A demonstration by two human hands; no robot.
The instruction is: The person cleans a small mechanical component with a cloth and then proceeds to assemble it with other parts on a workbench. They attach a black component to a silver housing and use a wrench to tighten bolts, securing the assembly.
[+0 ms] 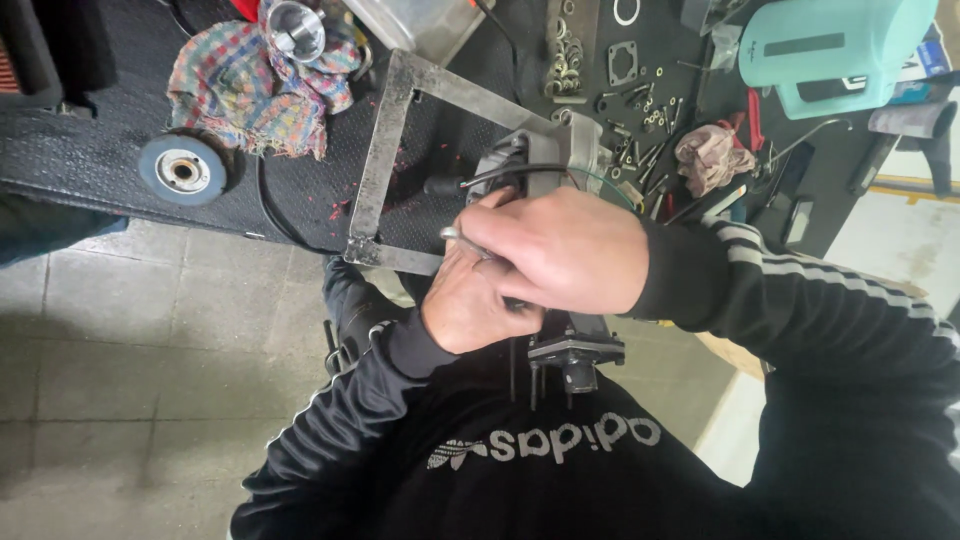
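Both hands sit stacked at the centre of the frame, and they hide most of what they work on. The right hand (565, 250) lies on top, fingers curled shut around something I cannot make out. Beneath it, the left hand (470, 300) is closed about a thin silver metal tool (458, 238), of which only the rounded tip shows, poking out toward the upper left. The tool's long axis seems to run from upper left to lower right, though its far end is buried under the hands.

The grey metal machine part (530, 155) they press against peeks out just above the knuckles, at the near edge of the black table (100, 150), with a black cable (500, 175) looping across it. A black clamp-like fitting (575, 352) juts out below the hands. A flat grey steel frame (380, 150) lies to the left.
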